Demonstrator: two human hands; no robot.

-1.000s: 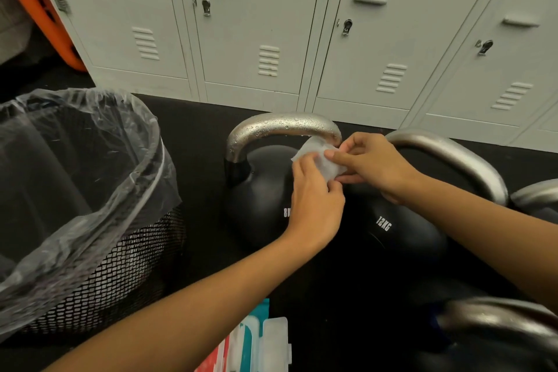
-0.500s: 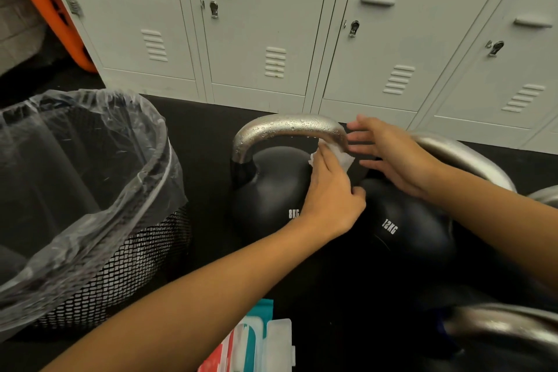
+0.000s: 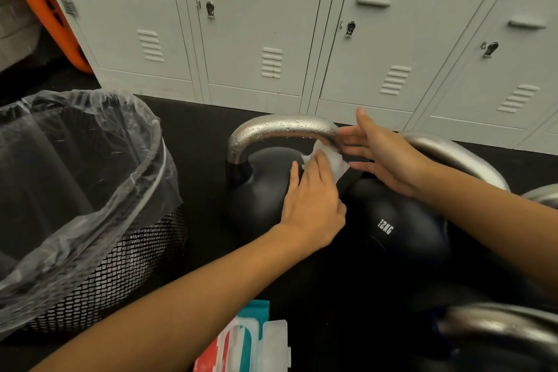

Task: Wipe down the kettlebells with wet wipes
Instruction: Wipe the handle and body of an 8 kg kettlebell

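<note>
A black kettlebell (image 3: 262,190) with a wet steel handle stands on the dark floor in the middle. My left hand (image 3: 314,208) lies on its body with straight fingers and presses a white wet wipe (image 3: 336,161) against the right foot of the handle. My right hand (image 3: 383,154) hovers just right of the wipe, fingers spread and straight, fingertips at the handle's right end; it holds nothing. A second black kettlebell marked 12KG (image 3: 401,229) stands right beside the first, under my right forearm.
A mesh waste bin with a clear plastic liner (image 3: 75,190) stands at the left. An open pack of wet wipes (image 3: 250,344) lies at the bottom. More steel kettlebell handles (image 3: 498,326) show at the lower right. Grey lockers (image 3: 271,24) line the back.
My right hand let go of the wipe and spread open beside the handle. My left hand took the wipe alone and moved it down along the right end of the handle.
</note>
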